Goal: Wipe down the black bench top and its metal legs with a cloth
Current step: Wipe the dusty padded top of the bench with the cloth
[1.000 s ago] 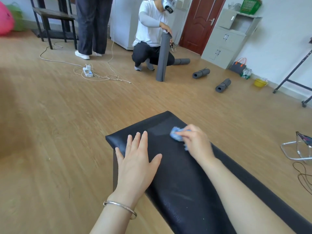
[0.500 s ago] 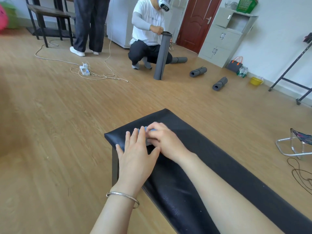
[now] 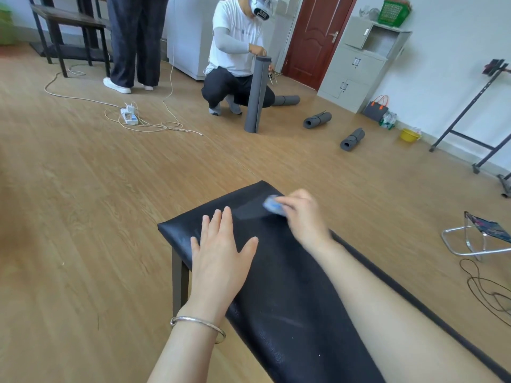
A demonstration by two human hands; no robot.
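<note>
From the head camera, the black bench top runs out of the frame at the bottom right, so its near end is cut off, and the right forearm covers a long strip of it. Only one metal leg shows, a dark upright under the far left corner; the rest are hidden beneath the top. The cloth is blurred and mostly covered by fingers, so only a small light-blue wad shows. It lies on the bench top close to the far right corner, touching the surface. The top is glossy black with a fine leathery grain, faint pale streaks toward the near part, and a duller grey patch just left of the cloth. The right hand, also blurred, reaches along the right edge with its fingers curled over the cloth, gripping it against the top. The left hand lies flat, palm down, near the far left corner beside the left edge, fingers straight and slightly spread, thumb out to the right, holding nothing. A thin silver bracelet circles its wrist.
</note>
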